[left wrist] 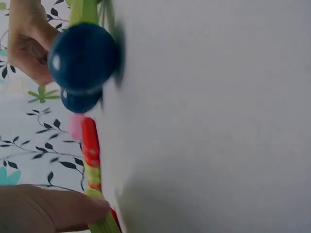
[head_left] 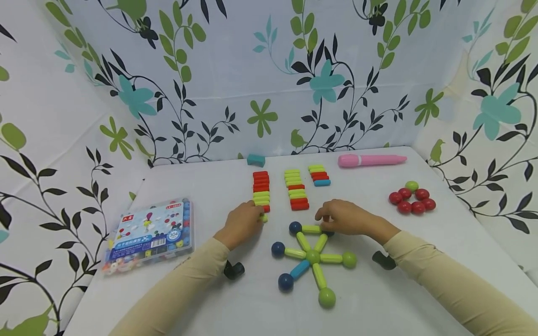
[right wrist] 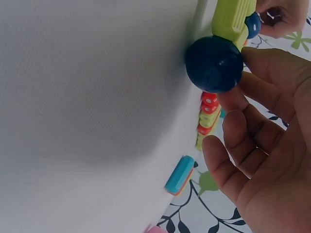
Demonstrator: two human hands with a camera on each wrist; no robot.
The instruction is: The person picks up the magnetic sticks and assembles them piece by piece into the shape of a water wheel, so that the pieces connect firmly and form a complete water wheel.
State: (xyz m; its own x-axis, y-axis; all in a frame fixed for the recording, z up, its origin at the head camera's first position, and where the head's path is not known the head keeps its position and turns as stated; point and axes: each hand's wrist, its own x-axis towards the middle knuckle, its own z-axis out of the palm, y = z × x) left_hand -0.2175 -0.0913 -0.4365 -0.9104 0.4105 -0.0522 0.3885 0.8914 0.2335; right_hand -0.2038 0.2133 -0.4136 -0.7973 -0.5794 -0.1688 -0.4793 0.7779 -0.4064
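Observation:
In the head view, my left hand (head_left: 243, 224) is at the near end of the left row of rods. Its fingers pinch a yellow-green rod (left wrist: 105, 222), whose far part the left wrist view cuts off. My right hand (head_left: 349, 218) holds a dark blue ball (right wrist: 214, 64) between thumb and fingers. That ball joins one end of a yellow-green rod (head_left: 311, 229) on the star-shaped model. From the model's green centre ball (head_left: 313, 256), several yellow-green rods and one blue rod (head_left: 300, 269) spread to dark blue and green balls.
A clear box of parts (head_left: 147, 231) lies at the left. Behind the hands are a middle row of rods (head_left: 296, 189), a shorter row (head_left: 319, 175) and a teal block (head_left: 256, 160). At the right lie a pink pen-shaped object (head_left: 371, 160) and a ring of red balls (head_left: 404, 207).

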